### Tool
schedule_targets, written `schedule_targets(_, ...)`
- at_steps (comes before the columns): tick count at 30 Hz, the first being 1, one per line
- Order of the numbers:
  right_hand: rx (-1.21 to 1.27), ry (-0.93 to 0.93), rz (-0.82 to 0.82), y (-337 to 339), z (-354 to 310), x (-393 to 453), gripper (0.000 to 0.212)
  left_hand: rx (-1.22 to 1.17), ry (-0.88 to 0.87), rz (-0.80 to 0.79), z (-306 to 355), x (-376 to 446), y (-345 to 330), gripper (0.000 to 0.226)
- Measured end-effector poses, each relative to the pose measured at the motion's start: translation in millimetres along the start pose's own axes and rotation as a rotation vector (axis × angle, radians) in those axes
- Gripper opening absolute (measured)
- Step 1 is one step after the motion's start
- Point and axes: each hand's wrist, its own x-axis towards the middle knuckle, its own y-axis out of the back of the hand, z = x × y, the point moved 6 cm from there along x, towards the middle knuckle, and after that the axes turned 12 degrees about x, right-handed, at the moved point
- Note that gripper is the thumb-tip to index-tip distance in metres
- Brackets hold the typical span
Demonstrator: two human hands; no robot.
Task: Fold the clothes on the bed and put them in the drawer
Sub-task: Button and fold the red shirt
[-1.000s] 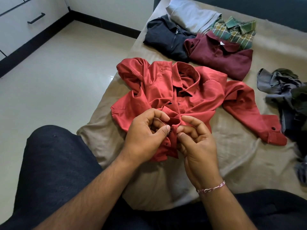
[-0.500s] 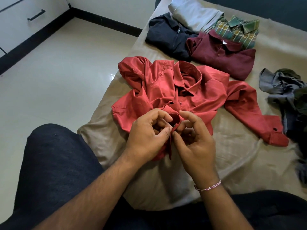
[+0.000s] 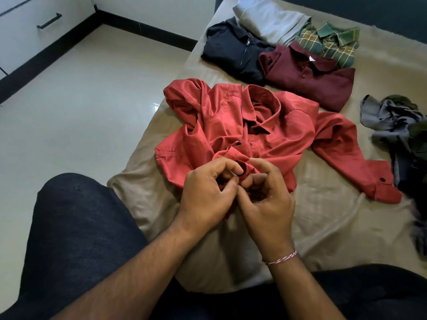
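A crumpled red long-sleeved shirt lies on the beige bed sheet, collar up, one sleeve stretched to the right. My left hand and my right hand meet at the shirt's lower front edge, fingers curled, both pinching the red fabric near a button. Behind it lie folded clothes: a black shirt, a maroon polo, a green checked shirt and a grey garment.
A loose heap of grey and dark clothes sits at the bed's right edge. White drawers with a black handle stand at the far left across the pale tiled floor. My dark-trousered knees frame the bed corner.
Both hands have drawn closer together on the shirt's front edge, bunching the red fabric between the fingertips. The rest of the shirt has hardly moved.
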Motion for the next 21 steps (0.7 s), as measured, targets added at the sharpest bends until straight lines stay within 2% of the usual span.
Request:
schedule_targets(2,0.188,-0.15,0.016,-1.5,11.3,1.1,0.052,-0.024,0.013,-0.011,-3.2,2.3,-1.1,0.03)
schedule_targets(6,0.737,-0.524,0.07,-8.4,31.0,-5.2,0.036,-0.151,0.086,-0.07,-10.5,4.6,-5.9,0.029)
schedule_targets(8,0.799,-0.59,0.043,-11.8,34.5,-7.7,0.028,-0.213,0.123,-0.095,-14.9,4.5,-9.2,0.029)
schedule_targets(10,0.599,-0.439,-0.06,-9.7,29.6,-1.5,0.022,-0.256,0.151,-0.106,-19.8,5.6,-10.6,0.029)
schedule_targets(13,0.083,0.006,-0.219,-3.7,11.1,11.7,0.023,-0.253,0.145,-0.102,-25.7,11.3,-7.6,0.031)
schedule_targets(14,-0.015,0.093,-0.237,-2.3,7.1,13.6,0.024,-0.246,0.135,-0.108,-26.4,13.5,-6.1,0.031)
schedule_targets(21,-0.27,0.26,-0.172,1.1,0.4,11.0,0.018,-0.231,0.11,-0.197,-25.1,13.5,-7.3,0.029)
